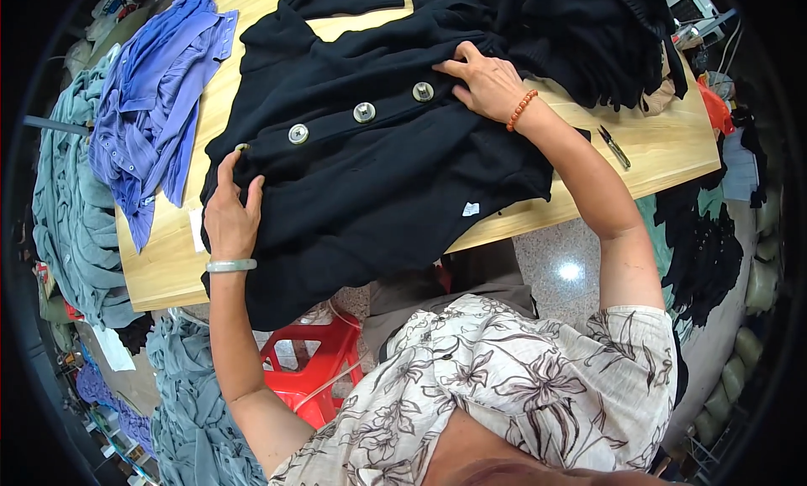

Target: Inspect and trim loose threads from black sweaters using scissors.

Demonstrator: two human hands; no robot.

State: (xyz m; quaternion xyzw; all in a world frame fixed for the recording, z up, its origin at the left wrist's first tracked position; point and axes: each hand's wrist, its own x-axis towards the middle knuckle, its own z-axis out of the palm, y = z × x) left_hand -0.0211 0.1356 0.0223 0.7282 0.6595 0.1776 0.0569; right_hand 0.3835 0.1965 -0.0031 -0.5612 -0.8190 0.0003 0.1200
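Observation:
A black knit cardigan (361, 171) lies spread over the wooden table, with a row of large round buttons (364, 112) along its front band. At the left end of that row, my left hand (231, 213) rests its index fingertip by the last button (242, 147), the thumb apart on the cloth. My right hand (489, 82) lies on the band beyond the right-hand button (423, 92), its thumb and fingers spread on the fabric. A small white label (471, 208) shows near the cardigan's lower edge.
Purple garments (160, 99) hang over the table's left side, beside a grey-green pile (76, 200). More black knitwear (580, 36) is heaped at the far right. Thread snips (614, 147) lie on the table (664, 162) at right. A red stool (315, 360) stands below the near edge.

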